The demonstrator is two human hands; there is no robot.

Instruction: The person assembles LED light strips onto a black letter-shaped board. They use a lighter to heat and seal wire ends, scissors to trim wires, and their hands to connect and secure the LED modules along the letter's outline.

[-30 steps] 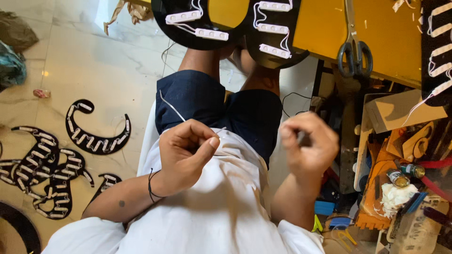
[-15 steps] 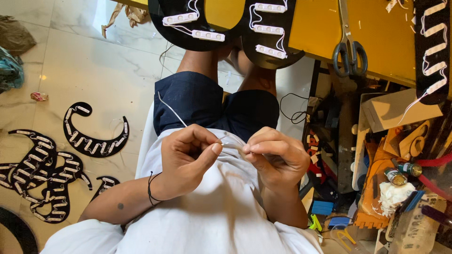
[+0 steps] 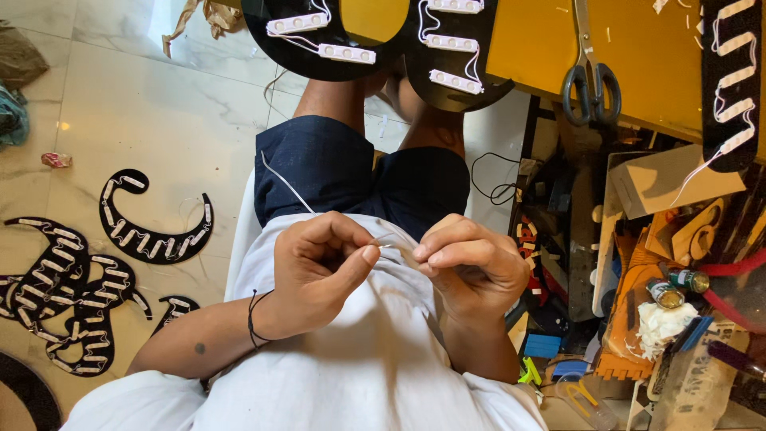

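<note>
Soft, even daylight fills the head view — bright, with no harsh contrast. The marble floor (image 3: 120, 120) takes a pale sheen near its far edge, and a small warm glint sits on it at the left. The white shirt (image 3: 375, 375) is close to overexposed, its folds faint. Shadows are weak: a gentle one lies under the left hand (image 3: 319, 267) and the right hand (image 3: 471, 267), and the dark shorts (image 3: 359, 172) hold little detail. The yellow table (image 3: 638, 60) is evenly lit, without glare. Focus is sharp at centre — the cluttered right side looks dimmer and slightly soft. Lines bend a little toward the corners.
</note>
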